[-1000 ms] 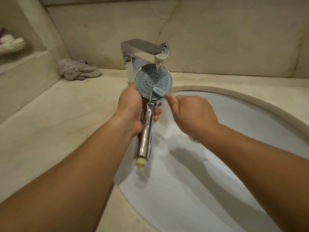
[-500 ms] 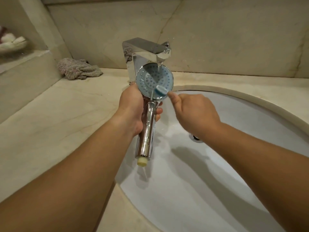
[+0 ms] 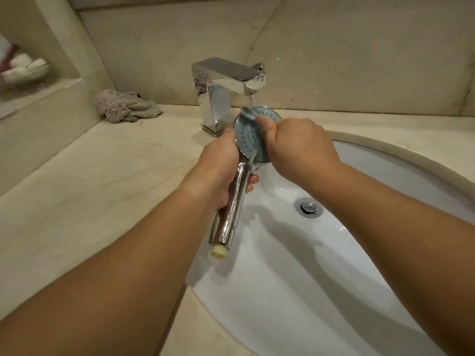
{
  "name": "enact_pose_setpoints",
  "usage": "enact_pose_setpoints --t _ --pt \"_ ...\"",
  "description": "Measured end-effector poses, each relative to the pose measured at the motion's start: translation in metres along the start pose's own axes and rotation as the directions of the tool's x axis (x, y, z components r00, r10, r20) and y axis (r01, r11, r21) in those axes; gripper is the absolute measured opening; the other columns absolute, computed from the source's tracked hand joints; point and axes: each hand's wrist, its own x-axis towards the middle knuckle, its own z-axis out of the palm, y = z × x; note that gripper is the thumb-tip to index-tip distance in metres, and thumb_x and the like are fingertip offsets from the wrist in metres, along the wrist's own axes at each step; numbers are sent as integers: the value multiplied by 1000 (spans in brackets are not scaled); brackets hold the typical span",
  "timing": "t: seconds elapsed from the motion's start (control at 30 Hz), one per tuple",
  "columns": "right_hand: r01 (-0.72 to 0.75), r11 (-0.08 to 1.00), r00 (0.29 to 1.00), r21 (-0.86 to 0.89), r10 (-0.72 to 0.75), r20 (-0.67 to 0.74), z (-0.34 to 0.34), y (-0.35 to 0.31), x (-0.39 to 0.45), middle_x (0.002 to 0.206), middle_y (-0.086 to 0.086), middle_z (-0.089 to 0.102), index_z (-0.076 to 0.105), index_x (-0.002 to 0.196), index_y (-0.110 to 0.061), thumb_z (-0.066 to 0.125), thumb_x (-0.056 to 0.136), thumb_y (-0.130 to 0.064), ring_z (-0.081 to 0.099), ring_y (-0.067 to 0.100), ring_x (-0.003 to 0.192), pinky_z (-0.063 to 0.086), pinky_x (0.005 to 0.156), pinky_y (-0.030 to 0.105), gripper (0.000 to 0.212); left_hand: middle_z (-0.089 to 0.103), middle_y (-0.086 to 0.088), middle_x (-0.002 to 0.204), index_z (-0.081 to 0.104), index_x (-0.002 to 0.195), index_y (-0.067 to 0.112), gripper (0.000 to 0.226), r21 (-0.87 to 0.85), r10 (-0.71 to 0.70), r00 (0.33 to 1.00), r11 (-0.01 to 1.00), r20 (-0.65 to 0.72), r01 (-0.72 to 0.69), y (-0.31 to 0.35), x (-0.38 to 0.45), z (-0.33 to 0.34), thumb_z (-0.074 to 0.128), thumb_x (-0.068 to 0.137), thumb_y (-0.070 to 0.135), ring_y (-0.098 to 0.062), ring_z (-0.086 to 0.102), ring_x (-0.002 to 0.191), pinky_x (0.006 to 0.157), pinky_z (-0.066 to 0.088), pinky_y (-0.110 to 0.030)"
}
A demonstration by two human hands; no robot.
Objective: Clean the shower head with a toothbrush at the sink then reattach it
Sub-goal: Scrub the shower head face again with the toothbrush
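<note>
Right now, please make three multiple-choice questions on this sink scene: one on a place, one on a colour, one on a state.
1. Where does the crumpled cloth lie?
A. in the basin
B. on the counter, left of the faucet
C. over the faucet

2. What colour is the face of the shower head?
A. light blue
B. red
C. black

3. What is the state of the faucet?
A. off
B. running
C. wrapped in cloth

Answers:
1 B: it rests on the counter by the wall.
2 A: the dotted face is light blue.
3 B: water falls from the spout onto the head.
</note>
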Motion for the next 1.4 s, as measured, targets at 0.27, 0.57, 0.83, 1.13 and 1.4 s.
enact_pose_setpoints --t 0.27,0.57,0.83,1.13,1.4 --pt "167 974 986 -153 -163 37 8 4 -19 61 0 51 58 78 -21 5 96 -64 47 16 54 36 50 30 70 72 -13 85 71 109 12 58 -157 18 999 988 39 -12 4 -1 -7 32 107 54 -25 62 64 62 48 -33" --pt "133 986 991 -103 -130 30 12 7 -17 63 1 53 60 82 -23 1 91 -67 50 19 58 30 49 29 74 72 -13 80 72 107 12 56 -127 22 999 992 22 -19 4 -2 -6 33 106 53 -26 63 66 62 50 -33" --pt "109 993 994 -53 -108 19 19 14 -25 58 0 51 50 72 -24 7 96 -65 53 21 56 38 51 30 64 65 -18 89 73 115 3 59 -209 -21 997 977 76 37 4 4 -10 36 104 48 -24 60 60 56 48 -30" --pt "86 995 996 57 -85 -25 28 23 -31 56 1 50 42 63 -23 12 100 -61 50 21 55 41 53 33 61 62 -19 87 72 116 -1 61 -214 -1 997 977 71 16 3 4 -13 34 103 46 -24 57 59 56 47 -30" --pt "-118 988 992 103 122 -34 12 34 2 63 5 53 53 67 -16 14 101 -62 51 26 63 32 52 34 70 66 -17 81 69 110 10 54 -114 33 999 993 37 -29 4 -2 -6 37 104 53 -25 58 58 56 47 -32"
